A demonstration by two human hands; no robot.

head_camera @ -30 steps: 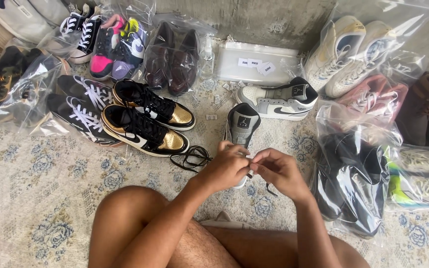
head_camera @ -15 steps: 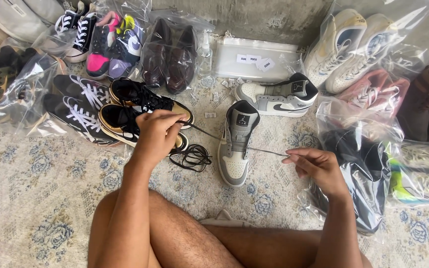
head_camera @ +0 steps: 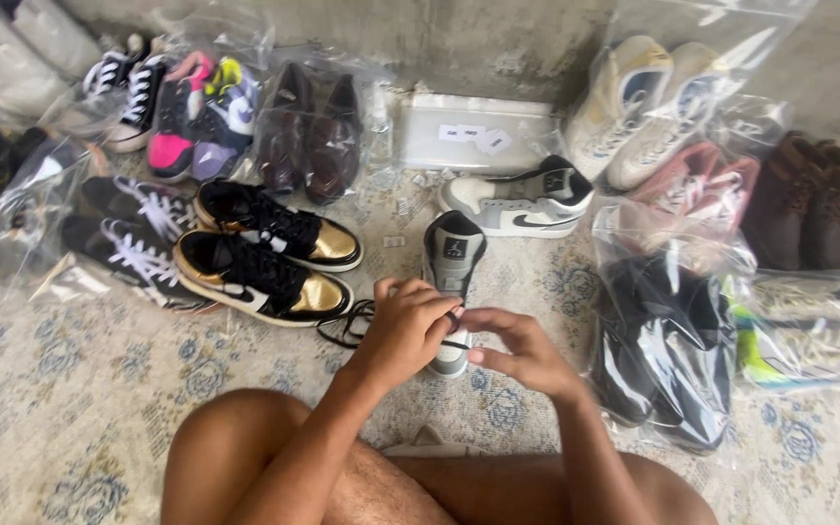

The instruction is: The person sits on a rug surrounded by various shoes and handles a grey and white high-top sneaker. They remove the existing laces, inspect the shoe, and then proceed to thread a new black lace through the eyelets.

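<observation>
Patterned carpet (head_camera: pixel 70 428), bagged shoes (head_camera: pixel 668 350), concrete wall (head_camera: pixel 498 39).

I log the setting as follows. Floor: a pale carpet (head_camera: pixel 70 418) with a faded blue floral pattern, worn and greyish, covering everything I can see underfoot. Wall: a rough, bare grey concrete wall (head_camera: pixel 498 39) along the top edge, stained in patches, meeting the carpet directly. Left corner: a light fabric bag (head_camera: pixel 12 44) leaning against the wall, only partly in view. Light: soft, even daylight from above, with glare on the clear plastic bags (head_camera: pixel 731 58) lining the wall and the right side. I cannot see any window, door or furniture from this camera.
</observation>
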